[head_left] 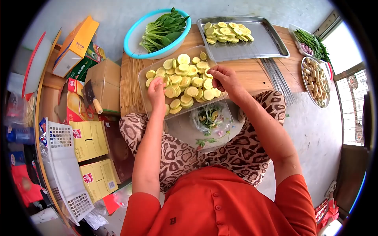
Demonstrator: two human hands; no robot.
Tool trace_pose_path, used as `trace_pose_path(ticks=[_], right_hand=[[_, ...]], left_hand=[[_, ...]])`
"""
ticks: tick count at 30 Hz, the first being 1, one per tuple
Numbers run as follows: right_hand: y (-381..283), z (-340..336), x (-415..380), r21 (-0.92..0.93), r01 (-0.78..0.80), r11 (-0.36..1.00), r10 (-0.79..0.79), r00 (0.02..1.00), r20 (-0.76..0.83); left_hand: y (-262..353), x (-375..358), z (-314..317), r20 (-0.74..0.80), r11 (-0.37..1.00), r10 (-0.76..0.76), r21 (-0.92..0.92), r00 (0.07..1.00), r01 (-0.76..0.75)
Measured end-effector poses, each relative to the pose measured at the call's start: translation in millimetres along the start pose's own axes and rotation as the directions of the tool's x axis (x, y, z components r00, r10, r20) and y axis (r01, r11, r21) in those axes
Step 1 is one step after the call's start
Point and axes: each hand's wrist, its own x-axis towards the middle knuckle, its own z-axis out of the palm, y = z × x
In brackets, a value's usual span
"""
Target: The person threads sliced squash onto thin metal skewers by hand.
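Observation:
A clear plastic tub (142, 92) full of round, yellow-green zucchini slices (191, 91) sits in front of me at the table edge. Over its left side, my left hand (156, 93) has its fingers closed together, fingertips right at the slices. My right hand (227, 80) hovers at the tub's right rim, thumb and fingers pinched; I cannot tell what either hand grips. Thin bamboo skewers (132, 84) lie left of the tub, and flat metal skewers (277, 78) lie on the right. Behind, a metal tray (267, 39) holds more zucchini slices in a pile.
A blue-rimmed basin (130, 39) of leafy greens stands at the back left. To the right are an oval tray of pale, short pieces (316, 82) and a box of green stalks (313, 44). Below the tub is a bag of scraps (212, 118). A cleaver (91, 96) lies among boxes on the left.

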Motion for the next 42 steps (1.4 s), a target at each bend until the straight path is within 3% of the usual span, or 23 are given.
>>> trace_pose_path(ticks=[5, 7, 11, 13, 15, 17, 19, 22, 25, 26, 29, 30, 33, 42], right_hand=[[-6, -4, -2, 0.002, 0.032, 0.999, -0.032, 0.999, -0.027], [-12, -3, -4, 0.053, 0.059, 0.997, -0.058, 0.998, -0.025], [-18, -4, -4, 0.089, 0.092, 0.992, -0.086, 0.994, -0.068], [-21, -7, -6, 0.119, 0.095, 0.988, -0.086, 0.993, -0.08], [-23, -11, -8, 0.141, 0.096, 0.985, -0.083, 0.992, -0.093], [-23, -17, -9, 0.157, 0.116, 0.981, -0.1, 0.989, -0.107], [-26, -21, -12, 0.162, 0.133, 0.978, -0.114, 0.986, -0.123], [-29, -26, -14, 0.169, 0.137, 0.976, -0.114, 0.983, -0.142], [-28, -29, -11, 0.162, 0.132, 0.978, -0.108, 0.983, -0.15], [-27, -30, -9, 0.158, 0.134, 0.978, -0.11, 0.983, -0.15], [-31, -31, -11, 0.171, 0.148, 0.974, -0.121, 0.98, -0.157], [-30, -30, -10, 0.183, 0.156, 0.971, -0.128, 0.98, -0.153], [-28, -31, -8, 0.146, 0.157, 0.977, -0.134, 0.979, -0.156], [-27, -27, -7, 0.122, 0.139, 0.983, -0.118, 0.979, -0.165]], left_hand=[[10, 8, 3, 0.0, 0.988, 0.116, 0.101, 0.993, -0.116], [19, 12, 9, 0.131, 0.959, 0.207, 0.167, 0.969, -0.228], [32, 26, 34, 0.319, 0.876, 0.249, 0.328, 0.914, -0.353], [35, 33, 53, 0.457, 0.751, 0.259, 0.458, 0.851, -0.475], [31, 40, 73, 0.516, 0.687, 0.303, 0.465, 0.801, -0.559], [27, 43, 91, 0.666, 0.418, 0.329, 0.533, 0.67, -0.736], [25, 41, 107, 0.694, 0.409, 0.255, 0.554, 0.674, -0.725], [17, 41, 125, 0.784, 0.256, 0.19, 0.542, 0.591, -0.801], [5, 41, 138, 0.8, 0.181, 0.157, 0.553, 0.579, -0.813], [2, 44, 142, 0.79, 0.164, 0.073, 0.592, 0.609, -0.789], [-5, 54, 147, 0.811, 0.141, -0.014, 0.581, 0.585, -0.802], [-2, 58, 149, 0.8, 0.144, -0.105, 0.6, 0.591, -0.787], [3, 64, 150, 0.771, 0.102, -0.159, 0.634, 0.617, -0.766], [19, 55, 152, 0.74, 0.141, -0.189, 0.671, 0.645, -0.728]])
